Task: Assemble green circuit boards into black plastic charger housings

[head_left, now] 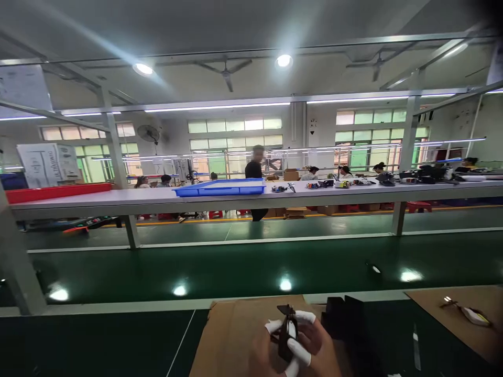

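Low in the head view, both hands hold a small black plastic part (283, 345) with a white piece inside it and a dark pointed flap at its top. My left hand (264, 350), slightly blurred, closes on its left side. White covers sit on the fingertips. My right hand (320, 345) pinches the same part from the right, its thumb across the front. Beneath the hands lies a brown cardboard sheet (226, 335). Just right of the hands are black objects (343, 327) whose kind I cannot make out.
A slim metal tool (416, 348), perhaps tweezers, lies right on the dark green bench. Beyond it, another cardboard piece (444, 309) carries a small device (475, 316). The raised shelf (137, 196) bears a blue tray (220, 189), a red tray (58, 192) and small parts. People are in the background.
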